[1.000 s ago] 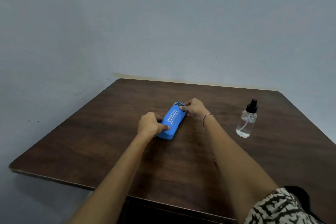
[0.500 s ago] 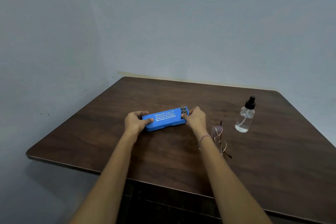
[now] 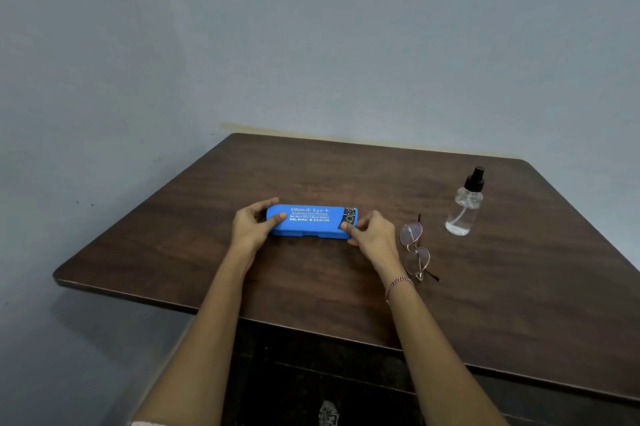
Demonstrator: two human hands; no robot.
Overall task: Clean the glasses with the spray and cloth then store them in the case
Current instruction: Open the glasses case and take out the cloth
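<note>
A closed blue glasses case (image 3: 311, 221) with white lettering lies crosswise on the dark wooden table (image 3: 519, 287). My left hand (image 3: 251, 228) grips its left end, thumb on the lid. My right hand (image 3: 372, 237) grips its right end, thumb on the lid's corner. Thin-framed round glasses (image 3: 415, 249) lie on the table just right of my right wrist. A clear spray bottle (image 3: 465, 206) with a black nozzle stands upright further right. No cloth is visible.
The table stands in a corner against grey-blue walls (image 3: 311, 45). Its left edge and near edge drop to the floor. A dark cabinet front shows under the near edge.
Both hands turned the case from pointing away to lying crosswise with its lettering facing me. The view shifted, and the glasses came into sight beside my right arm.
</note>
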